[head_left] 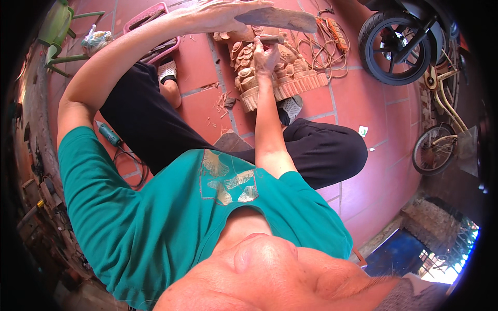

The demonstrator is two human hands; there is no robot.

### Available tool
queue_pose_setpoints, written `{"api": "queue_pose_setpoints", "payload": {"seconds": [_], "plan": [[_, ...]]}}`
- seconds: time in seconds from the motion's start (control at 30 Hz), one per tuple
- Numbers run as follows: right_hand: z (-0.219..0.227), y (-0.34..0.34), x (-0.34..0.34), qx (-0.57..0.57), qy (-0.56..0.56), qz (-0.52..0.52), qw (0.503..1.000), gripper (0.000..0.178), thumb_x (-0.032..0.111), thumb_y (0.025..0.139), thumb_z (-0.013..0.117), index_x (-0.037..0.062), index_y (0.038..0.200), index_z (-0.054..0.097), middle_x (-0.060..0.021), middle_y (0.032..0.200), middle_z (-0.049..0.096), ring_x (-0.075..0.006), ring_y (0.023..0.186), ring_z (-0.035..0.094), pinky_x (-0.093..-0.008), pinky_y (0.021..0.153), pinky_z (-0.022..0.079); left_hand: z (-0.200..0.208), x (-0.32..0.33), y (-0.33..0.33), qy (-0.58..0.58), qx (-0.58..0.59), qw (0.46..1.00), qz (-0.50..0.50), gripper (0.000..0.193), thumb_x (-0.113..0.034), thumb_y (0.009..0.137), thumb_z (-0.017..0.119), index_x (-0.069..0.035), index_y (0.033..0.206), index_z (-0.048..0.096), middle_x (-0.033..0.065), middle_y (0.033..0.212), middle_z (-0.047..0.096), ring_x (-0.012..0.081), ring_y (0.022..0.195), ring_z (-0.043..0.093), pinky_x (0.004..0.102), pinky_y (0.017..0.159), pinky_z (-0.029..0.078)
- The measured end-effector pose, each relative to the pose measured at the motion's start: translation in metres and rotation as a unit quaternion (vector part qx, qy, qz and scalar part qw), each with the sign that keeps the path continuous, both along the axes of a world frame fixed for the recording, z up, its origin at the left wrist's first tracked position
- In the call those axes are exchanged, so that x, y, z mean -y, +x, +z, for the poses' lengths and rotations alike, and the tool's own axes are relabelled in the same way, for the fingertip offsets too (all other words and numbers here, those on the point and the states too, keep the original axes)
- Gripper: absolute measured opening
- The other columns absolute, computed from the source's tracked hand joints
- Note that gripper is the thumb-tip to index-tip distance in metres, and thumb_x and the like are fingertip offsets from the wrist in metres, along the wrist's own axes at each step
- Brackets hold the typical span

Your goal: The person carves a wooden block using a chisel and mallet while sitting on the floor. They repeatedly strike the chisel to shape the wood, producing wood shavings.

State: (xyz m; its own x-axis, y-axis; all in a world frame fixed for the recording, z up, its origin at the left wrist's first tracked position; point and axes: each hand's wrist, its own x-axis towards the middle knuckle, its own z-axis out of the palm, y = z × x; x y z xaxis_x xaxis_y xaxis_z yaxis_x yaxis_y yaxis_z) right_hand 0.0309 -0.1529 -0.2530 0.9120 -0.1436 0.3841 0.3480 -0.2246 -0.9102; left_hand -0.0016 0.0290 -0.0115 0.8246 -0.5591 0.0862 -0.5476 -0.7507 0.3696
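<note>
The left elbow (72, 110) is bent, its bare forearm (142, 44) slanting forward and across to the left hand (225, 14), fingers extended rightward. The right arm (271, 124) reaches nearly straight forward, the right hand (266, 58) curled tightly.

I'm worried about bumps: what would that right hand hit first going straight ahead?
Probably the flat wooden piece in the left hand, which crosses just ahead of the right hand in the picture. Its height is unclear, so it might pass overhead.

Red tiled floor (381, 119) below the right hand (266, 58), green plastic chair (58, 23) well to its left, black wheel (397, 48) and bicycle (451, 113) rightward, bright light (441, 267) behind right.
</note>
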Motion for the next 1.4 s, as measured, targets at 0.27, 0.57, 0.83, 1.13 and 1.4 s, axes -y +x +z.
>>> {"api": "queue_pose_setpoints", "payload": {"seconds": [0.27, 0.57, 0.83, 1.13, 1.4], "plan": [[-0.017, 0.007, 0.003, 0.016, 0.001, 0.008, 1.0, 0.024, 0.015, 0.083, 0.08, 0.0043, 0.101, 0.069, -0.0176, 0.095, 0.074, -0.0382, 0.084, 0.072, -0.0436, 0.077, 0.054, -0.037, 0.011, -0.001, -0.025, 0.059, 0.998, -0.017, 0.081, -0.024, 0.088, 0.071, -0.025, 0.161, 0.033, 0.0171, 0.111, 0.071, 0.0306, 0.089, 0.069, 0.0429, 0.084, 0.051], [-0.012, 0.007, 0.004, 0.011, 0.02, 0.008, 1.0, 0.027, 0.01, 0.084, 0.078, -0.0008, 0.107, 0.069, -0.0188, 0.096, 0.076, -0.0345, 0.089, 0.074, -0.0419, 0.083, 0.055, -0.033, 0.026, -0.004, -0.04, 0.013, 0.999, -0.01, 0.082, -0.032, 0.088, 0.07, -0.026, 0.161, 0.033, 0.0203, 0.107, 0.07, 0.0336, 0.083, 0.067, 0.0463, 0.078, 0.052], [-0.016, 0.01, 0.009, -0.002, 0.045, 0.027, 0.999, 0.029, 0.008, 0.086, 0.079, -0.0028, 0.109, 0.066, -0.015, 0.101, 0.074, -0.0239, 0.091, 0.07, -0.0354, 0.085, 0.053, -0.024, 0.019, 0.008, 0.157, 0.065, 0.985, -0.014, 0.075, -0.026, 0.094, 0.072, -0.02, 0.159, 0.036, 0.0136, 0.087, 0.068, 0.0223, 0.064, 0.063, 0.0343, 0.062, 0.053], [0.022, 0.017, 0.022, -0.049, 0.187, 0.045, 0.98, 0.019, 0.005, 0.09, 0.077, 0.0015, 0.097, 0.06, -0.0056, 0.086, 0.065, -0.0105, 0.074, 0.061, -0.0259, 0.069, 0.05, -0.02, -0.043, 0.017, -0.119, -0.091, 0.988, 0.025, 0.073, -0.028, 0.088, 0.075, -0.001, 0.149, 0.045, 0.023, 0.127, 0.062, 0.0311, 0.107, 0.067, 0.0398, 0.087, 0.055], [0.035, 0.021, 0.004, -0.128, 0.167, 0.139, 0.968, 0.025, 0.014, 0.086, 0.082, 0.0019, 0.098, 0.063, -0.0087, 0.082, 0.072, -0.0169, 0.079, 0.07, -0.029, 0.07, 0.053, -0.006, -0.057, 0.003, -0.137, -0.095, 0.986, 0.018, 0.074, -0.014, 0.088, 0.076, 0.0, 0.152, 0.041, 0.0216, 0.141, 0.057, 0.0266, 0.128, 0.056, 0.0412, 0.104, 0.048]]}}
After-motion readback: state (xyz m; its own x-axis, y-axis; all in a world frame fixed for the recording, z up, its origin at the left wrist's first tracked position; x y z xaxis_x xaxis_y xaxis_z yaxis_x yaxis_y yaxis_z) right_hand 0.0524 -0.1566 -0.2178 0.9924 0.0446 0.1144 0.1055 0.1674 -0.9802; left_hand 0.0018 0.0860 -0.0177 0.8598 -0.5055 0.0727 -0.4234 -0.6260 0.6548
